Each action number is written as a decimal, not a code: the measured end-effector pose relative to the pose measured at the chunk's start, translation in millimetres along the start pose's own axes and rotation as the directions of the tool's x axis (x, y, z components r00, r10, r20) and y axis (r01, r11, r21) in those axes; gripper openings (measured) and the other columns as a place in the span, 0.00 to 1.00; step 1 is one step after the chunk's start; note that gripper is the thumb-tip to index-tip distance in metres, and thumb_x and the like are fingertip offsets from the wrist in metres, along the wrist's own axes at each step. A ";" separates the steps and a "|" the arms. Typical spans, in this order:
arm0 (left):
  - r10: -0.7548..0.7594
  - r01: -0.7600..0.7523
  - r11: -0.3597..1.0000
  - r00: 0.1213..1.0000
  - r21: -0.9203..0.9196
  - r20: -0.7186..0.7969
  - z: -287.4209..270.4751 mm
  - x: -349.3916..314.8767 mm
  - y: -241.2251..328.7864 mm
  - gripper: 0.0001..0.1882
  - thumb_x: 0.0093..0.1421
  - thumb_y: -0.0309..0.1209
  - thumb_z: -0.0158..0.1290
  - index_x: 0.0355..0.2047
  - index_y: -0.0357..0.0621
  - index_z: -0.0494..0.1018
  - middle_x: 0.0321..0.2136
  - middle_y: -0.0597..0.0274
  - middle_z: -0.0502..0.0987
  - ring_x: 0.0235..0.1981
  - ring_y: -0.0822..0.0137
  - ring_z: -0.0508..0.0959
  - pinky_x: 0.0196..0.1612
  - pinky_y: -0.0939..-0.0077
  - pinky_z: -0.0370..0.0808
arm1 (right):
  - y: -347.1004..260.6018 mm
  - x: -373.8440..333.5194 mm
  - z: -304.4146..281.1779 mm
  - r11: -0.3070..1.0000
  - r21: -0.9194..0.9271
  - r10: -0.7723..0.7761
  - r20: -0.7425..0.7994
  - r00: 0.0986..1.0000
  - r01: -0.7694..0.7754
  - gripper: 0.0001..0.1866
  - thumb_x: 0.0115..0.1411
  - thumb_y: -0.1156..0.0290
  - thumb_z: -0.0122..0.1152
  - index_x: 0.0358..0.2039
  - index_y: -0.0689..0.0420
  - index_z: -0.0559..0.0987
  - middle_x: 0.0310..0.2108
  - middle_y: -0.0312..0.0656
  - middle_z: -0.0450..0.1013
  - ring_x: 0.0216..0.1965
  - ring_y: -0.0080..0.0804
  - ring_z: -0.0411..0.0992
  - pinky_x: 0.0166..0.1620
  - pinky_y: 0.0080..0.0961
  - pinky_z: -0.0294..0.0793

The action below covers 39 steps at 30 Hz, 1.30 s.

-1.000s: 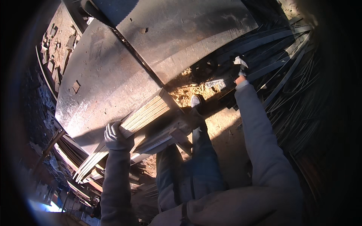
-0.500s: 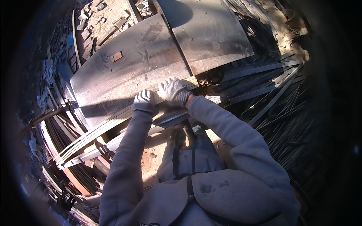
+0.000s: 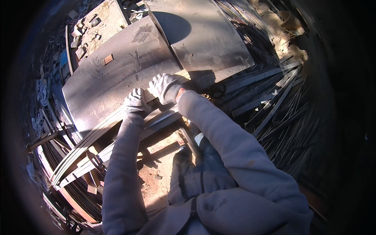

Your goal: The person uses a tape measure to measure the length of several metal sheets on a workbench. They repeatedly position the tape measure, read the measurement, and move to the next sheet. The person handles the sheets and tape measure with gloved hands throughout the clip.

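A bundle of long, thin, pale wooden strips (image 3: 84, 141) runs slantwise along the near edge of a dull metal-topped table (image 3: 117, 84). My left hand (image 3: 136, 102), in a whitish knit glove, is closed over the bundle near its middle. Farther right, my right hand (image 3: 164, 88), gloved alike, wraps over the strips close to their right end. The thumbs and undersides of both hands are hidden. Just in front of me, a long metal rail (image 3: 161, 122) lies roughly parallel to the bundle.
A small reddish-brown block (image 3: 108, 59) lies on the left metal sheet. A dark seam separates it from the right sheet (image 3: 211, 43). Long bars and thin strips (image 3: 274, 109) are heaped at right. More strips (image 3: 72, 196) lie at lower left, and scattered scraps (image 3: 80, 51) at upper left.
The whole view has shifted, so hands, strips and table appear farther left. My arms reach a little farther forward, and more sandy ground shows below the rail. Both hands keep hold of the bundle.
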State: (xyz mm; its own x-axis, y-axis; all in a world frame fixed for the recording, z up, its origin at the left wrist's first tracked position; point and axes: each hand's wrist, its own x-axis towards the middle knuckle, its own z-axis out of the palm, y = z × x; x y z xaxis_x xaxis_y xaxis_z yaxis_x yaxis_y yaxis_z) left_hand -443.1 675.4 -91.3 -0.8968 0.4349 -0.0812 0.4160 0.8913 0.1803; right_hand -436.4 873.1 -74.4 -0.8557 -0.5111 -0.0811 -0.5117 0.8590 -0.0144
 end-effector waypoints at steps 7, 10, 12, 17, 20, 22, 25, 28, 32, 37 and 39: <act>-0.020 0.019 0.997 1.000 0.070 0.008 -3.5 -4.4 4.5 0.43 0.46 0.61 0.74 0.52 0.46 0.73 0.46 0.47 0.82 0.50 0.44 0.83 0.54 0.51 0.80 | -5.5 -3.9 0.3 0.999 -0.043 0.029 0.041 0.999 -0.027 0.27 0.56 0.59 0.66 0.55 0.57 0.79 0.50 0.48 0.79 0.51 0.44 0.79 0.54 0.44 0.76; -0.055 0.053 0.995 0.998 0.089 0.017 -2.7 -5.4 5.9 0.41 0.46 0.62 0.72 0.50 0.47 0.74 0.46 0.47 0.82 0.51 0.44 0.83 0.54 0.50 0.79 | -5.6 -4.9 8.2 0.999 -0.023 0.027 -0.060 0.998 -0.028 0.26 0.56 0.58 0.66 0.53 0.56 0.79 0.48 0.48 0.80 0.50 0.44 0.79 0.53 0.44 0.76; -0.055 0.053 0.995 0.998 0.079 0.021 -2.1 -6.2 5.8 0.42 0.46 0.62 0.73 0.50 0.45 0.72 0.44 0.44 0.83 0.50 0.43 0.83 0.52 0.49 0.80 | -5.8 -5.1 13.8 1.000 -0.008 0.019 -0.079 0.997 -0.020 0.25 0.56 0.58 0.65 0.52 0.56 0.80 0.46 0.48 0.80 0.49 0.44 0.79 0.51 0.44 0.75; -0.040 0.039 0.996 0.999 0.076 0.001 0.1 -7.2 2.3 0.39 0.48 0.59 0.73 0.49 0.46 0.73 0.41 0.45 0.83 0.46 0.41 0.84 0.49 0.49 0.81 | -6.0 -2.1 20.8 0.999 -0.037 0.015 -0.105 0.994 -0.019 0.24 0.56 0.58 0.63 0.51 0.57 0.80 0.44 0.49 0.80 0.47 0.45 0.79 0.49 0.44 0.75; -0.032 0.033 0.998 0.999 0.054 -0.028 1.9 -6.6 0.4 0.38 0.48 0.58 0.74 0.48 0.46 0.73 0.39 0.46 0.84 0.45 0.41 0.84 0.47 0.50 0.81 | -4.4 -0.7 19.1 0.999 -0.037 0.004 -0.112 0.994 -0.008 0.23 0.56 0.59 0.63 0.50 0.57 0.80 0.43 0.49 0.80 0.46 0.45 0.79 0.48 0.45 0.76; -0.024 0.026 0.999 0.998 0.042 -0.059 3.1 -5.2 -1.0 0.37 0.48 0.58 0.74 0.46 0.47 0.73 0.38 0.46 0.84 0.44 0.41 0.84 0.47 0.50 0.80 | -2.1 -0.4 17.0 0.999 -0.044 -0.005 -0.123 0.992 -0.001 0.23 0.56 0.59 0.63 0.49 0.57 0.80 0.43 0.49 0.80 0.46 0.45 0.79 0.48 0.45 0.76; -0.033 0.036 0.998 0.998 0.060 -0.053 5.8 -3.4 -3.5 0.36 0.48 0.58 0.73 0.44 0.46 0.73 0.39 0.46 0.83 0.44 0.41 0.84 0.47 0.50 0.80 | 0.3 -0.8 15.1 0.999 -0.032 -0.019 -0.118 0.993 0.015 0.23 0.55 0.59 0.63 0.49 0.57 0.79 0.43 0.48 0.79 0.45 0.44 0.79 0.47 0.44 0.76; 0.004 -0.002 0.999 0.998 0.035 -0.070 9.5 -2.0 -7.1 0.36 0.48 0.58 0.73 0.44 0.46 0.72 0.38 0.45 0.83 0.44 0.40 0.84 0.46 0.49 0.80 | 0.0 -0.9 15.5 1.000 -0.016 -0.006 -0.134 0.991 0.004 0.23 0.55 0.60 0.63 0.49 0.58 0.79 0.43 0.49 0.79 0.45 0.44 0.79 0.47 0.44 0.76; 0.027 -0.023 0.997 0.998 0.068 -0.059 14.2 0.2 -11.6 0.38 0.48 0.59 0.72 0.46 0.46 0.71 0.40 0.44 0.82 0.45 0.40 0.84 0.48 0.48 0.80 | -3.3 -0.3 17.7 0.998 -0.053 0.027 -0.128 0.991 -0.034 0.21 0.57 0.59 0.64 0.49 0.54 0.80 0.45 0.47 0.81 0.47 0.44 0.81 0.49 0.43 0.77; 0.012 -0.011 0.998 1.000 0.065 -0.008 13.4 2.7 -13.4 0.40 0.49 0.61 0.71 0.49 0.45 0.69 0.44 0.42 0.81 0.48 0.40 0.83 0.53 0.48 0.80 | -4.6 1.2 17.0 0.994 -0.090 0.045 -0.110 0.993 -0.055 0.21 0.58 0.59 0.63 0.50 0.54 0.79 0.46 0.47 0.81 0.48 0.44 0.80 0.50 0.43 0.77; 0.009 -0.009 0.997 1.000 0.074 -0.006 11.9 3.2 -12.7 0.41 0.48 0.62 0.71 0.49 0.45 0.69 0.45 0.42 0.81 0.49 0.40 0.83 0.54 0.49 0.80 | -3.8 2.0 15.9 0.995 -0.085 0.036 -0.104 0.994 -0.045 0.22 0.59 0.59 0.63 0.51 0.55 0.79 0.46 0.48 0.80 0.49 0.44 0.80 0.51 0.43 0.77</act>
State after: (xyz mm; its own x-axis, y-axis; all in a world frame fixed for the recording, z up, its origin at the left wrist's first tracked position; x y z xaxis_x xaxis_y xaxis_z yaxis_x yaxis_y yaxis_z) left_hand -449.4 667.0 -105.4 -0.8937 0.4425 -0.0733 0.4340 0.8944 0.1083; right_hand -434.9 869.3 -90.4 -0.8767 -0.4805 0.0227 -0.4778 0.8753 0.0738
